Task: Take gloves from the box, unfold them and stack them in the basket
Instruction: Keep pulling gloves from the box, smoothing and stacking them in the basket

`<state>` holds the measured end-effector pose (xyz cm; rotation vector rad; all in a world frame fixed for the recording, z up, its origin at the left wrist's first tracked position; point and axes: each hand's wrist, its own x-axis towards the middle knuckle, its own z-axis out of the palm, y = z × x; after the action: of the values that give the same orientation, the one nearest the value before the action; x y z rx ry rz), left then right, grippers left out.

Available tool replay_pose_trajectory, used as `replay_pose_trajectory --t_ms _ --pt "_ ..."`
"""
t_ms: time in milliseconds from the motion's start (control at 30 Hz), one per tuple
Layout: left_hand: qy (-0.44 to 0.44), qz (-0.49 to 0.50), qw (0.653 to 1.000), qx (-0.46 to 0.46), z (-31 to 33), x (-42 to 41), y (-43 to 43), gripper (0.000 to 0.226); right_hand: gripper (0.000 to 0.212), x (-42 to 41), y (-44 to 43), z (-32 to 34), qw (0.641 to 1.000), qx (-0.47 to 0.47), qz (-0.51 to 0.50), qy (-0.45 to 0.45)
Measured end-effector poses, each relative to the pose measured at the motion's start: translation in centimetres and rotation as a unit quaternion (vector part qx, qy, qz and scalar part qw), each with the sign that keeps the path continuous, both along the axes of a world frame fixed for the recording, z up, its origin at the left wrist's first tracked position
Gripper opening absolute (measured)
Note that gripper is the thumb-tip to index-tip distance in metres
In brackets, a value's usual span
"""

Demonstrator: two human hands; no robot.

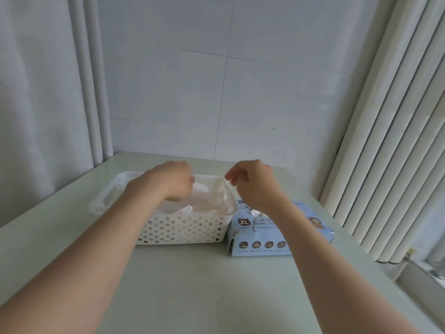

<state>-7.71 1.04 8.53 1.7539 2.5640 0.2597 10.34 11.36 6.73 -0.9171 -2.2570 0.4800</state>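
Observation:
A white perforated basket [183, 227] stands on the table and holds a pile of thin translucent gloves [212, 203]. My left hand [168, 182] hovers over the basket's middle with curled fingers, gripping the left edge of the top glove; its fingertips are hidden behind the hand. My right hand [252, 184] is above the basket's right rim and pinches the same glove's raised right edge between thumb and fingers. To the right of the basket lies the light blue glove box [265, 239], marked XL, with a white glove [256, 213] poking out of its opening under my right wrist.
The pale green table [204, 285] runs to a white tiled wall at the back. A grey curtain [43, 104] hangs on the left. White vertical blinds [390, 141] and a window sill lie on the right beyond the table edge.

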Motion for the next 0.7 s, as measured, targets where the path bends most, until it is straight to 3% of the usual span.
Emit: replay_pose_trajectory --t_ms 100,167,233,333,600,700 --pt "-0.032 0.013 0.978 0.207 -0.7 2.0 1.1 0.024 0.050 2.7 1.0 -0.9 0.993 -0.095 -0.020 0.070" --pt "-0.061 -0.060 0.962 0.259 -1.3 4.2 1.6 0.029 0.048 4.4 1.5 -1.7 0.988 -0.122 -0.041 0.090" --pt "-0.077 -0.146 0.957 0.239 -2.3 6.1 1.9 0.032 0.036 5.8 1.6 -2.5 0.988 -0.118 -0.060 0.080" --pt "-0.006 -0.216 0.957 0.194 -3.8 8.0 2.3 0.032 0.014 7.5 1.7 -3.9 0.992 -0.085 -0.077 0.052" --pt "0.100 -0.204 0.965 0.132 -6.7 8.6 3.1 0.032 0.010 7.6 2.5 -5.8 0.998 -0.031 -0.043 -0.034" --pt "0.090 -0.212 0.963 0.143 -6.4 8.8 2.9 0.027 0.012 7.4 2.1 -5.6 0.999 -0.010 -0.051 0.001"
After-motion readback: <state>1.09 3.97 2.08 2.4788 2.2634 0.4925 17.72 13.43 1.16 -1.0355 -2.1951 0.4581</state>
